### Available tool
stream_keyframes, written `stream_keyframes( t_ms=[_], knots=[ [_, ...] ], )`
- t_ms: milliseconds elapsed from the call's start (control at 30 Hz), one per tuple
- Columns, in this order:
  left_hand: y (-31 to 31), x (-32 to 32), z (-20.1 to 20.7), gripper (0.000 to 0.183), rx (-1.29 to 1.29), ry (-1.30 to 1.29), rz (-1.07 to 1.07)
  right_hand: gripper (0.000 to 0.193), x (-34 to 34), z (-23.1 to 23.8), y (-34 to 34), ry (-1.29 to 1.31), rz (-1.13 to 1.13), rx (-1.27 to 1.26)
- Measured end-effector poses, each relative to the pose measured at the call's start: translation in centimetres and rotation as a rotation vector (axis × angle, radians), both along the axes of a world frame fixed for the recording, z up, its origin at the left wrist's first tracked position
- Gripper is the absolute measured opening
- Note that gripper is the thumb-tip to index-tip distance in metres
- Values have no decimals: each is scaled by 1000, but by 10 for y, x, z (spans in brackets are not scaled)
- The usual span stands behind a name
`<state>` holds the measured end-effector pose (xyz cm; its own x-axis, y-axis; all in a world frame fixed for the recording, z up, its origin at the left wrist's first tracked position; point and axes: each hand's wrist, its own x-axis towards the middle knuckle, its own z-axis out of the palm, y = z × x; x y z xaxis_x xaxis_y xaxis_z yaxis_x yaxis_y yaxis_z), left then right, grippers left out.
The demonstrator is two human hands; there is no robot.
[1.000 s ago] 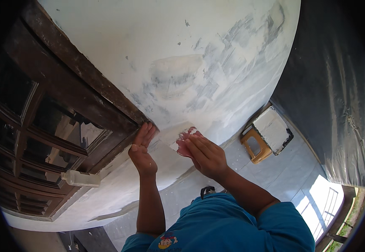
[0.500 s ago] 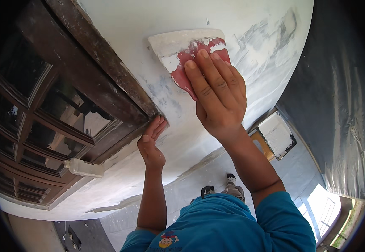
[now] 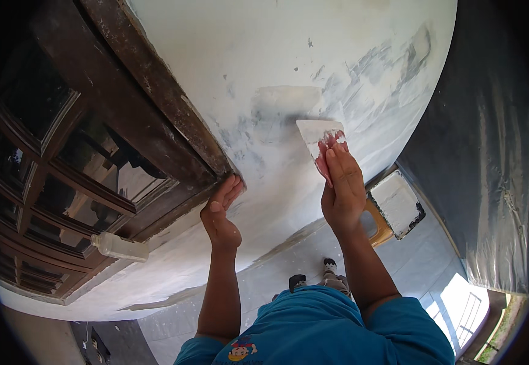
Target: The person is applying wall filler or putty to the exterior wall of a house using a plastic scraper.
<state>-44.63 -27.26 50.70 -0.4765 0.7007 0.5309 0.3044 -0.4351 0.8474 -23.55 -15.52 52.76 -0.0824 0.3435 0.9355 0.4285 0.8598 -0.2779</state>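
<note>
My right hand [image 3: 345, 185] grips a red putty spreader [image 3: 324, 146] smeared with white filler. The spreader's wide edge faces up and left, close to the white wall [image 3: 276, 48]; whether it touches I cannot tell. Up and left of it, a smooth greyish patch of filler [image 3: 286, 100] marks the wall. My left hand [image 3: 222, 210] is open, its fingers stretched against the lower corner of the dark brown wooden window frame [image 3: 173, 140]. Nothing shows in that hand.
A clear plastic bottle [image 3: 121, 246] lies on the window ledge at left. On the floor to the right is a white-smeared tray [image 3: 398, 204] atop a yellowish wooden stool [image 3: 381, 228]. Dark plastic sheeting [image 3: 496, 170] hangs at far right. Glass panes [image 3: 109, 155] fill the window.
My right hand and the spreader have moved down and to the right, and the spreader has tilted. A smooth filler patch is now uncovered on the wall. My left hand has barely moved.
</note>
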Motion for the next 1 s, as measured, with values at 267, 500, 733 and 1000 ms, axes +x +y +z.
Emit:
stream_keyframes(
  t_ms=[267, 500, 733, 1000],
  knots=[
    [1, -3, -3, 78, 3, 16, 0, 45, 5, 60, 59, 230, -191, 39],
    [1, -1, 0, 78, -5, 41, 21, 44, -7, 103, 70, 107, -157, 437],
    [0, -1, -2, 81, 3, 73, 46, 42, -21, 84, 69, 128, -91, 355],
    [0, 0, -3, 81, 7, 91, 67, 33, -32, 43, 13, -40, -8, 79]
  ],
)
